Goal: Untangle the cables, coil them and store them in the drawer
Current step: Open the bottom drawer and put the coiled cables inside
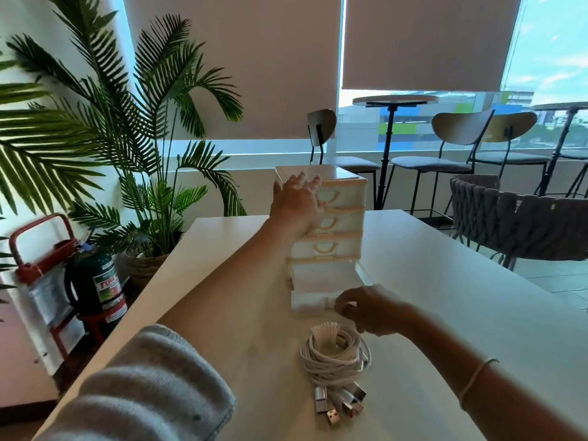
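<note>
The right hand (366,308) pinches the front handle of the pulled-out bottom drawer (313,305). The left hand (297,202), fingers spread flat, steadies the top front of the small white drawer unit (334,222). The cables (337,361) lie bundled in one white coil on the table (461,313), just before the drawer, plugs fanned toward the viewer. Coiling looks done; putting them in and closing remains. A fire extinguisher (100,286) on the floor shows "Fire"; the rest is unreadable.
</note>
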Demonstrator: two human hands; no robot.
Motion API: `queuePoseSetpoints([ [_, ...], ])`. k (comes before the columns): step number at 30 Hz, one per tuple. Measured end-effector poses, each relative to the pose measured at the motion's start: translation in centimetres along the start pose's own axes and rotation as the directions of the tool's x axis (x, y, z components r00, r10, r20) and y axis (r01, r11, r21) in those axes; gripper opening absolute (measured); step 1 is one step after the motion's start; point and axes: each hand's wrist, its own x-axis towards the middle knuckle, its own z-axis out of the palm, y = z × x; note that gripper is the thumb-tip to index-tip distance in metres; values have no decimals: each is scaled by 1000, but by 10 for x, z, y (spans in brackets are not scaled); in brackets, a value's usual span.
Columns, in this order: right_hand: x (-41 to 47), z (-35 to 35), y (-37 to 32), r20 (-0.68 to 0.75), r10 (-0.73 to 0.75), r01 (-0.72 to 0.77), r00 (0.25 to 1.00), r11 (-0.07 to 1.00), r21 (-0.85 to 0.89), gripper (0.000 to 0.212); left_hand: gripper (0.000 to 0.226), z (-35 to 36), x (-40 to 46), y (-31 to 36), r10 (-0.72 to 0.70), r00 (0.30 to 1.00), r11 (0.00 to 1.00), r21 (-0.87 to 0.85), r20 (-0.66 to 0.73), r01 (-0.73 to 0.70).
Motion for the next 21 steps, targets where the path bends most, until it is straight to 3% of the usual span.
queuePoseSetpoints([
  [3, -13, 3, 0, 49, 89, -88, 995, 996, -35, 63, 69, -2, -13, 8, -13, 1000, 1000, -20, 18, 13],
  [5, -23, 4, -1, 138, 112, -113, 984, 994, 2, 57, 67, -5, -29, 14, -21, 998, 996, -83, -51, 17],
  [8, -31, 10, 0, 164, 128, -150, 978, 981, 126, 43, 54, -5, -62, 21, -125, 987, 964, -249, -100, 97],
  [13, -27, 32, -2, 20, 189, -186, 982, 930, 316, 36, 53, 32, -124, 25, -336, 918, 878, -282, 208, 386],
  [17, -34, 46, -5, -143, 143, -60, 979, 881, 469, 35, 55, 45, -159, 31, -351, 814, 820, -269, 462, 506],
  [19, -39, 51, -3, -256, 144, 10, 956, 854, 520, 35, 48, 47, -168, 36, -338, 805, 773, -345, 487, 533],
  [21, -40, 56, -1, -336, 178, 41, 925, 832, 554, 32, 38, 46, -174, 39, -347, 814, 642, -515, 465, 568],
])
